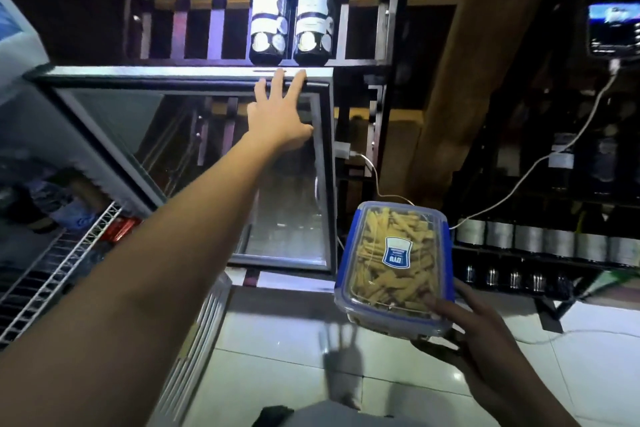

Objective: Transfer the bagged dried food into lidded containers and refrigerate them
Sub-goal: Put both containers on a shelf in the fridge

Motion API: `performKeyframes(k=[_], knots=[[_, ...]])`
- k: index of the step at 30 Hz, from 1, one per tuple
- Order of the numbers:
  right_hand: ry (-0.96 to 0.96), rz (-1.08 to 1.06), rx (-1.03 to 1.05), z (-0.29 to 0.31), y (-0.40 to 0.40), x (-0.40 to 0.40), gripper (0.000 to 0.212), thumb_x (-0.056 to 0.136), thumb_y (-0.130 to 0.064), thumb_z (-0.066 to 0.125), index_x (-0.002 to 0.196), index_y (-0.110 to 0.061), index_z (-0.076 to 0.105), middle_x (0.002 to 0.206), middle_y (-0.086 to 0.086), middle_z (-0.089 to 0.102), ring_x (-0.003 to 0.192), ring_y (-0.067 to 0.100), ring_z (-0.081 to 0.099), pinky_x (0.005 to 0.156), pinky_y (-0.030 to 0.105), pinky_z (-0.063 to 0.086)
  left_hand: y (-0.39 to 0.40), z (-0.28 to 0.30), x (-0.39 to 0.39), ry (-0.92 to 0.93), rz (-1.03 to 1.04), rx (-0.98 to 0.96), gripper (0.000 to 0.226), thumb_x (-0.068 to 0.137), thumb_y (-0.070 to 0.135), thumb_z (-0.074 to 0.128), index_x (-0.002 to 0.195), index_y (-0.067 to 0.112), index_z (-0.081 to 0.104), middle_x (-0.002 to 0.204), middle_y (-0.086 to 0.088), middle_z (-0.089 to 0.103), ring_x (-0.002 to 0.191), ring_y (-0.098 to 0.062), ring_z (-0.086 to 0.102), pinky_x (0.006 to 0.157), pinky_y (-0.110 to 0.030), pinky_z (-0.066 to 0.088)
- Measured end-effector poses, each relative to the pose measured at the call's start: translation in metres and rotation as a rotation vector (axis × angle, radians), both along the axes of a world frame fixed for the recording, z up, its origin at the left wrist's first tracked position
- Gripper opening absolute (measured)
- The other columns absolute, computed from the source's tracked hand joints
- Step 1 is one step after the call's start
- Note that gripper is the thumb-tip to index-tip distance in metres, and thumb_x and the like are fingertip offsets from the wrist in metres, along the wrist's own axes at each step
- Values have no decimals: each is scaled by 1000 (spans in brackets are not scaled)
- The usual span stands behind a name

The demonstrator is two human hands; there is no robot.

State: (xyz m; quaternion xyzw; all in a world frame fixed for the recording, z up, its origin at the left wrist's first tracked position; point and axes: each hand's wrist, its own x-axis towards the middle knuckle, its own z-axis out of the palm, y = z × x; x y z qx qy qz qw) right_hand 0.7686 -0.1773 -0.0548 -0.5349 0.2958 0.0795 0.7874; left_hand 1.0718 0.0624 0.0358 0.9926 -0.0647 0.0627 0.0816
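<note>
2 bare forearms [194, 218] — no sleeves; perhaps grey clothing [329, 414] below.

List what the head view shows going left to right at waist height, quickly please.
Wire fridge shelf → glass fridge door → lidded container of dried food, held by the right hand → row of cans.

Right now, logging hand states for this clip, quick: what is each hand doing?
Left hand: open, straight fingers on the top edge of the glass fridge door.
Right hand: holding the lidded container of dried food.
</note>
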Motion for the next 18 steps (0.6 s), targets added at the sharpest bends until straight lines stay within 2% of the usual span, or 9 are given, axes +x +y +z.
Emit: performKeyframes(k=[5,7,9,11,13,14,15,18], knots=[[-42,55,7,3,-5,11,44,83,-5,70,121,-26,66,105,10,76,92,38,73,84,61,57,1,8,3,24,-24,-41,94,86,33,67,158,39,7,168,0,-1,153,-35,-2,117,-57,25],[-44,71,17,3,-4,15,42,84,-5,69,121,-25,66,105,10,76,92,38,73,86,62,56,-3,0,-12,-7,-38,-147,88,88,31,68,158,35,15,168,-1,1,153,-34,-1,119,-56,21],[-43,88,28,2,-3,19,42,85,-5,69,122,-25,65,104,11,76,92,38,73,85,62,56,-5,-22,-42,25,-92,-412,77,89,28,69,155,31,30,167,-5,12,153,-30,9,121,-53,20],[-42,115,35,2,-1,23,45,83,-6,71,123,-25,65,103,11,76,92,38,73,82,62,57,-5,-50,-94,247,-90,-760,64,90,30,70,148,33,43,161,-4,32,146,-21,30,115,-48,34],[-42,151,35,1,4,30,49,76,-8,74,121,-25,64,102,10,76,92,37,73,81,60,58,0,-71,-153,592,6,-1092,50,94,31,66,140,36,51,145,-2,54,125,-15,56,92,-35,53],[-38,175,33,1,8,34,51,73,-10,75,120,-25,65,103,10,76,93,37,73,81,59,58,5,-78,-179,718,66,-1240,44,94,28,65,137,36,54,135,-2,63,114,-16,64,82,-32,56],[-35,201,32,0,14,39,51,71,-11,75,119,-25,65,103,9,76,94,37,73,81,59,58,14,-85,-200,774,124,-1349,42,94,26,66,134,35,57,128,-2,68,109,-18,68,78,-34,59],[-17,297,12,-8,38,56,40,80,-7,71,114,-28,68,104,7,76,96,37,72,84,62,56,49,-99,-247,752,274,-1477,45,82,27,74,126,31,65,125,2,70,115,-22,67,93,-47,57]])
